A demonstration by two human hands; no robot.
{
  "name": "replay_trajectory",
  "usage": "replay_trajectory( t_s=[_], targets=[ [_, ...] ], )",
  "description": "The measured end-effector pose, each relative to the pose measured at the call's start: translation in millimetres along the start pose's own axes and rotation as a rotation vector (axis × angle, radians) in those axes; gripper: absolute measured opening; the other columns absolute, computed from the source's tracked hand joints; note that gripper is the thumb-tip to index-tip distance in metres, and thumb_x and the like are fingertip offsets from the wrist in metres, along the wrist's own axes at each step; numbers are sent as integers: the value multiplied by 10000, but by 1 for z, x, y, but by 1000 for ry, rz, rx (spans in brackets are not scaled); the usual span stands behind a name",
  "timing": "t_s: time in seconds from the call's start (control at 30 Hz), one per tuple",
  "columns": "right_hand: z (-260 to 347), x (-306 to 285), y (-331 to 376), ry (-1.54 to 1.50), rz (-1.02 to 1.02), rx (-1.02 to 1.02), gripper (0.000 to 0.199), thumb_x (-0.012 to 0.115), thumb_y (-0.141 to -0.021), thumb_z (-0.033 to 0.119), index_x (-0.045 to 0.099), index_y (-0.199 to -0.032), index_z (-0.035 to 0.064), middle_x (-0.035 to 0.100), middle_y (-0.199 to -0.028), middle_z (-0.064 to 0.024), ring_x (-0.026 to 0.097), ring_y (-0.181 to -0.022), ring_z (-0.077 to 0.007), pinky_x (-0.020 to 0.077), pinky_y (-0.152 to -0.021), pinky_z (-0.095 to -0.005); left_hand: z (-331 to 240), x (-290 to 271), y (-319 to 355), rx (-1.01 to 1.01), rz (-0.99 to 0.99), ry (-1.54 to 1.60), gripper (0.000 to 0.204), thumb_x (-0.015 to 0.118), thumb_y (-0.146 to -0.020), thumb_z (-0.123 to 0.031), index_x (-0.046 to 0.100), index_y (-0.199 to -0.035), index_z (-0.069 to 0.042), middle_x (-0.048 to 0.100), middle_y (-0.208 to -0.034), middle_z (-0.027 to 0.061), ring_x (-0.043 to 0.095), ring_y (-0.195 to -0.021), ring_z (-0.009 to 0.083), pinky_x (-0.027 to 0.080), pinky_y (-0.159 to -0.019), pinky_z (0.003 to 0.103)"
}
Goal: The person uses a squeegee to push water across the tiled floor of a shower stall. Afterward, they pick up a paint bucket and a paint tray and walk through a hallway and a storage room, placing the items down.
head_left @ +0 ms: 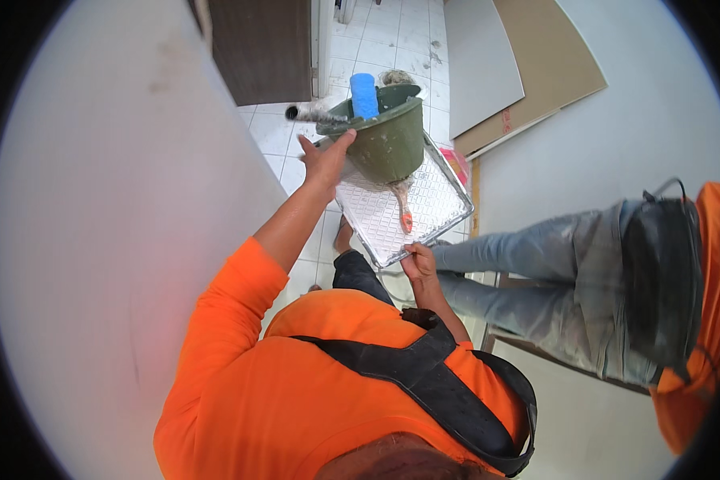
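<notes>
My left hand [326,166] is closed at the left edge of a white-coated paint tray [436,196], its thumb against a green bucket [388,148]. Some of its fingers are hidden behind the tray and bucket. The bucket stands on the tray's far part. A blue paint roller [364,96] leans up out of the bucket, and a pale, paint-stained tube-like piece [316,117] lies at its left rim. A paintbrush [406,210] with an orange-tipped handle lies on the tray, near the bucket. My right hand [418,262] grips the tray's near edge.
Another person in grey-blue trousers [528,256] and an orange top stands close on the right. A white wall [120,240] runs along my left. Boards [536,64] lean at the far right, and a dark door [256,48] is ahead. The tiled floor [384,40] has stains.
</notes>
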State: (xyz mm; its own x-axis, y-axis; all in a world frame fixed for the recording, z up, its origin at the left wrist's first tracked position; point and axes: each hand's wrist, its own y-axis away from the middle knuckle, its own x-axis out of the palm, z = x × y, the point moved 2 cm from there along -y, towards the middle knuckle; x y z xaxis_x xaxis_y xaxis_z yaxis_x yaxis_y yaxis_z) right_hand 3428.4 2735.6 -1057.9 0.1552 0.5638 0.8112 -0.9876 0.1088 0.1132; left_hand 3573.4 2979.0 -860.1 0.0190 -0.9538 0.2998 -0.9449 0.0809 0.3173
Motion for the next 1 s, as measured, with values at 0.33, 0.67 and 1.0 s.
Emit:
replay_trajectory(
  t_s=[0.33,0.67,1.0],
  targets=[
    [100,34,-32,-59,-6,-40,556,506,-684,-123,503,-1227,-5,597,-1151,-127,565,-1059,-317,428,-963,-467,-82,95,5,428,181,-212,492,611,-741,29,594,-1217,-92,588,-1055,63,554,-956,178,440,-807,266],
    [197,15,-23,27,-160,-203,208,550,-765,-41,583,-970,-35,603,-930,-100,563,-895,-237,417,-862,-408,-110,192,-6,148,153,-249,368,599,-868,-311,621,-1096,-23,622,-1007,124,488,-1103,275,432,-934,361],
    [254,41,-63,-32,-357,-334,650,499,-661,-107,443,-1303,-23,535,-1266,-147,476,-1196,-319,322,-1063,-471,-143,280,-107,-542,624,190,198,528,-828,-141,520,-959,7,546,-839,116,580,-715,227,585,-712,450]
  ],
)
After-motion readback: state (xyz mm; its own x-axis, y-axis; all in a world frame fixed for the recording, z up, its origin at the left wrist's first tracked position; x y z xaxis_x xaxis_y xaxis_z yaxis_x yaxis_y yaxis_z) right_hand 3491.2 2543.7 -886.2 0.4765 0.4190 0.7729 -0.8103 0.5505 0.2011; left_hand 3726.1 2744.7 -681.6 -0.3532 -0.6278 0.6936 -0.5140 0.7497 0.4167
